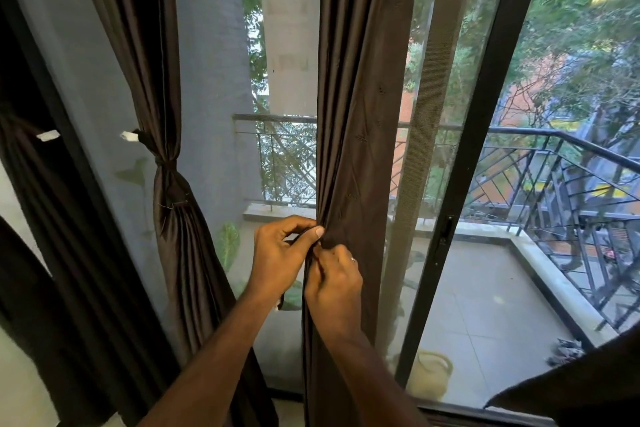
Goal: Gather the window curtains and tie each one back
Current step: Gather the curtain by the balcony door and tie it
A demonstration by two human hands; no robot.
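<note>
Item: centre curtain, hanging before the window. You are pinching its gathered edge with your left hand and right hand; loosening either risks folds spilling.

A home — curtains, sliding glass door, railed balcony.

**Daylight from outside, dim interior**

The scene is lit by soft daylight through the window glass. The dark curtains are rendered in deep shadow, with faint sheen on folds. Motion blur is seen on the trees (upper right especially). Straight frames are bowed by wide-angle distortion towards the edges.
</note>
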